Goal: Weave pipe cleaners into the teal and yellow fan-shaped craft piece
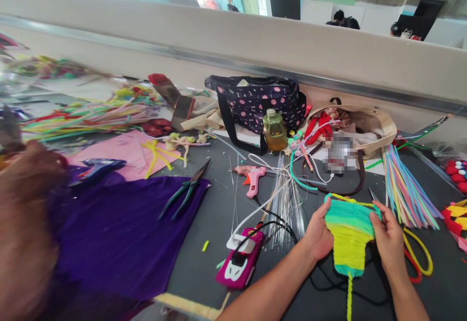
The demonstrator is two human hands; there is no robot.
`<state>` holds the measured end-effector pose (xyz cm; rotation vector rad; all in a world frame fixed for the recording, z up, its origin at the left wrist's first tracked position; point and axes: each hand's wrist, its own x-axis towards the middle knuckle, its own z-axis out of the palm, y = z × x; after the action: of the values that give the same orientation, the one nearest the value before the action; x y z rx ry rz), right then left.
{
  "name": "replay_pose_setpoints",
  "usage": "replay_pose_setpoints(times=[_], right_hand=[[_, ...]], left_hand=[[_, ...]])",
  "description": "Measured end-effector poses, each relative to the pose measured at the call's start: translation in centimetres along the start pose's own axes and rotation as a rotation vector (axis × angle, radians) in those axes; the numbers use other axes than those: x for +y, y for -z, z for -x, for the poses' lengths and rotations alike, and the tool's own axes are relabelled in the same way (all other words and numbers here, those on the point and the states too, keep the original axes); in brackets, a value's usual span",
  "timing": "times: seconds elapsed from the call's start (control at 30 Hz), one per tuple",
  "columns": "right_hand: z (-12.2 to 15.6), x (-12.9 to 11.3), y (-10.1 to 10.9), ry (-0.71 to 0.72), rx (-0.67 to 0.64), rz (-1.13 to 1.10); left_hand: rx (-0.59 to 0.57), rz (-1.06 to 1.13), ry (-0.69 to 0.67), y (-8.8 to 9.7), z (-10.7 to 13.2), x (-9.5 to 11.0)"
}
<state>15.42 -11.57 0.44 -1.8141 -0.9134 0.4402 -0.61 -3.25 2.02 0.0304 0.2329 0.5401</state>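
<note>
A flat teal-and-yellow fuzzy pipe-cleaner piece [349,236] is held up in front of me, wide at the top and narrower below. Its left upper edge is pinched in my left hand [318,233]. My right hand [389,233] grips the right upper edge, thumb on the front. A twisted yellow strand [349,294] hangs from the bottom, and another yellow strand runs along the top edge. Close to my right hand lie scissors with yellow and red handles [423,258], partly hidden. Pastel pipe cleaners [408,189] fan out behind that hand.
At the left is another person's blurred arm [25,223] beside purple cloth [124,238] and pliers [186,192]. A pink glue gun [251,177], metal wires [288,209] and a magenta power strip [241,260] with cables lie mid-table. Behind stand a bottle [275,133] and bags [255,102].
</note>
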Motion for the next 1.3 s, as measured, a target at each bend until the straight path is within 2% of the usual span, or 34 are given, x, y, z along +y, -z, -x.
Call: replay_pose_setpoints(times=[0.13, 0.23, 0.37, 0.47, 0.67, 0.87, 0.97, 1.07, 1.2, 1.3], right_hand=[[0.1, -0.5, -0.3, 0.389, 0.098, 0.295], [0.8, -1.4, -1.0, 0.614, 0.004, 0.453], [1.7, -2.1, -2.1, 0.731, -0.194, 0.603], [2.0, -1.8, -2.6, 0.754, -0.249, 0.638], [2.1, -1.7, -2.7, 0.723, -0.252, 0.628], [1.5, -1.5, -2.3, 0.694, -0.208, 0.528], [0.9, -0.9, -1.5, 0.576, -0.056, 0.386], [0.2, -0.2, -0.6, 0.381, 0.042, 0.241], [-0.4, 0.7, -0.6, 0.146, 0.010, 0.023], [-0.8, 0.9, -1.5, 0.111, -0.012, -0.176]], left_hand=[[0.017, -0.009, -0.016, -0.1, 0.0, -0.1], [0.011, -0.030, 0.001, 0.0, 0.0, -0.3], [-0.015, -0.069, 0.052, 0.4, 0.0, -0.7], [-0.032, -0.096, 0.069, 0.7, 0.0, -0.9], [-0.060, -0.088, 0.110, 0.4, 0.3, -0.7], [0.003, -0.106, 0.037, 0.4, 0.1, -0.3], [-0.010, -0.110, 0.017, 0.4, -0.1, 0.0], [-0.007, -0.099, 0.000, 0.4, -0.2, 0.3], [0.006, -0.094, -0.022, 0.3, -0.3, 0.6], [0.002, -0.102, -0.064, 0.1, -0.2, 1.2]])
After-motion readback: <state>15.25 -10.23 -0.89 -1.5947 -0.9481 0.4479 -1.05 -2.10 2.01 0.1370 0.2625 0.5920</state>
